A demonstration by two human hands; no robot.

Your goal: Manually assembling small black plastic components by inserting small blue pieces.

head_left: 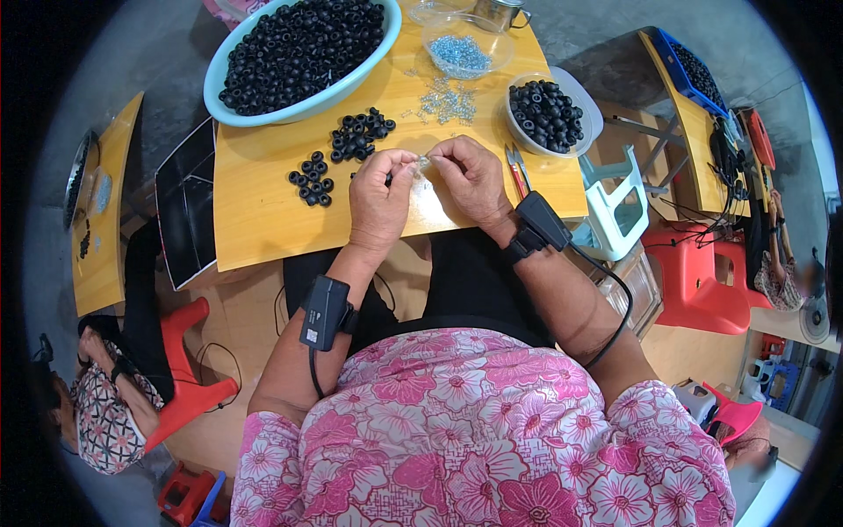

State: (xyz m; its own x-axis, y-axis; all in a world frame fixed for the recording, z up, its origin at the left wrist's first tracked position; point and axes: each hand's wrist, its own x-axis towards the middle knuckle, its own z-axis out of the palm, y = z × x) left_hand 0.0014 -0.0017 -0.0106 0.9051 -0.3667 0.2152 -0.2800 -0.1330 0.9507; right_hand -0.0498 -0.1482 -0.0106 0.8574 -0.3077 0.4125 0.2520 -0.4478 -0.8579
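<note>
Small clear piece [423, 163] is over the desk [263, 224], toward its near edge, where the left hand [384, 193] and the right hand [471, 180] both seem to pinch it closely. I think light, steady pressure, low above the desk, is best against slipping.

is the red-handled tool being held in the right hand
No, the red-handled tool lies on the yellow table, next to the right hand and apart from its fingers.
</note>
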